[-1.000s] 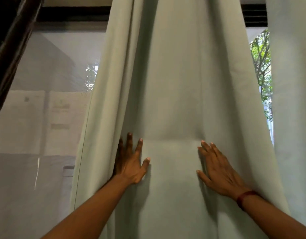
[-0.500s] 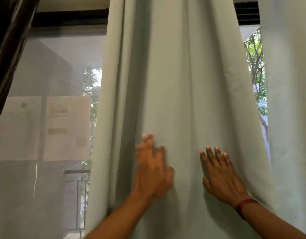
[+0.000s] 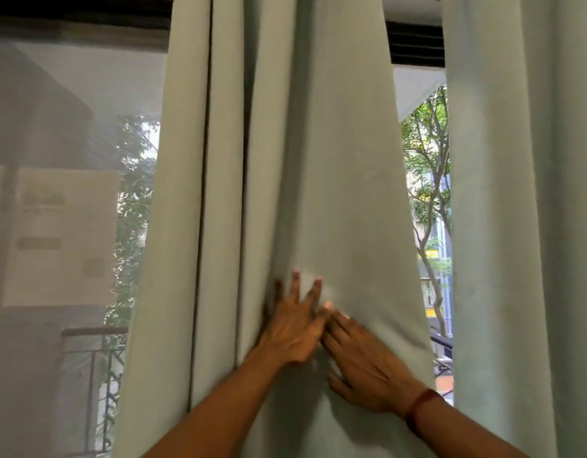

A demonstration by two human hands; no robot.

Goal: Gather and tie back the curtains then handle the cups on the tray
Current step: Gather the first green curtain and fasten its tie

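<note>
A pale green curtain panel [image 3: 318, 160] hangs in the middle of the view, bunched into folds on its left side. My left hand [image 3: 293, 328] lies flat on the fabric with fingers spread, pressing a fold toward the right. My right hand [image 3: 361, 365], with a red band at the wrist, also rests flat on the cloth, its fingertips meeting the left hand's fingers. A second green curtain panel [image 3: 523, 209] hangs at the right. No tie-back, tray or cups are in view.
A sheer white net curtain [image 3: 70, 209] covers the window at the left, with a balcony railing [image 3: 93, 358] behind it. Trees and a street show through the gap [image 3: 427, 209] between the two green panels. A dark curtain rail [image 3: 414, 41] runs along the top.
My left hand has slid right across the curtain, bunching the fabric into folds, until it meets my right hand. The curtain's left edge has moved right, uncovering more window.
</note>
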